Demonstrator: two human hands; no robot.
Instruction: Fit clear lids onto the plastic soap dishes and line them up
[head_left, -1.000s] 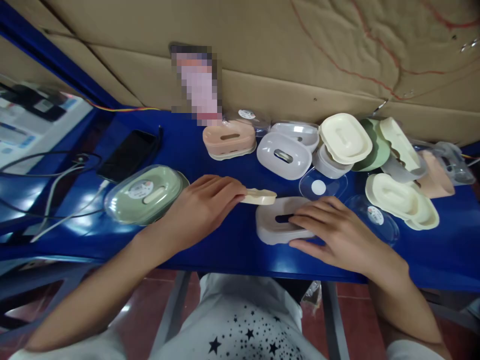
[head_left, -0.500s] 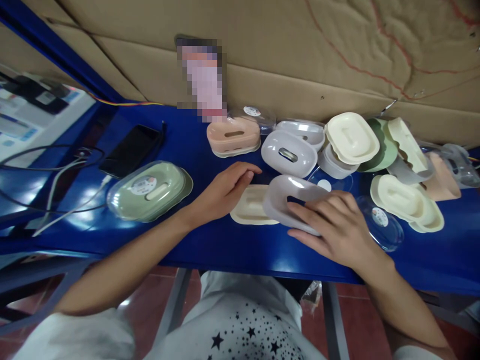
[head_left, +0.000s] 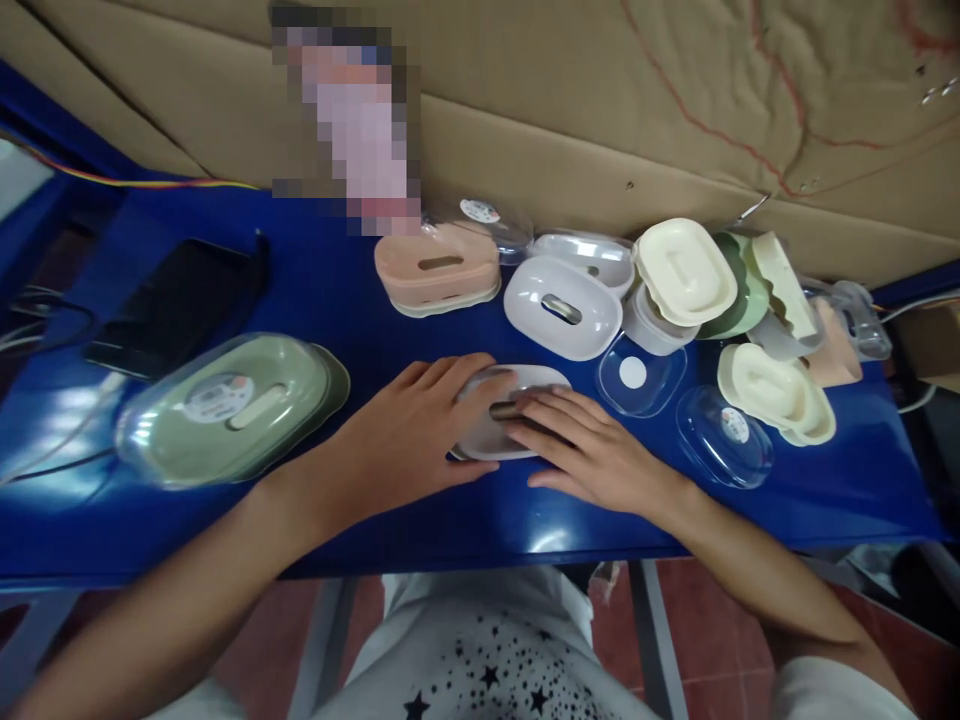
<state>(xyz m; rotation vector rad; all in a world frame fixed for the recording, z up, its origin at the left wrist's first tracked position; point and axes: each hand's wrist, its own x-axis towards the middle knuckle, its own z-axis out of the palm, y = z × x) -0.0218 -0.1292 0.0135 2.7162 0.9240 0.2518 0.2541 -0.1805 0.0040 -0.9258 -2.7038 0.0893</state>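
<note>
A grey oval plastic cover point(head_left: 487, 437) with a slot in its top sits on the table in front of me. My left hand point(head_left: 427, 420) grips its left end, fingers over the far side and thumb along the near edge. The fingers of my right hand point(head_left: 592, 440) lie stretched over its right end, close to the slot, with the thumb apart. Whatever lies beneath the cover is almost wholly hidden. Just behind it is another light grey slotted cover point(head_left: 517, 310).
A green box with a clear lid point(head_left: 289, 385) stands left, near a black phone point(head_left: 169, 305). Behind are a peach box point(head_left: 465, 280) and a cream tray point(head_left: 675, 250). Clear lids point(head_left: 739, 465) and cream pieces point(head_left: 757, 370) lie right. Brown board point(head_left: 562, 150) backs the blue table point(head_left: 420, 520).
My right hand has lowered the grey cover over the spot where a cream tray lay. My left hand has come onto its left end. The view has shifted.
</note>
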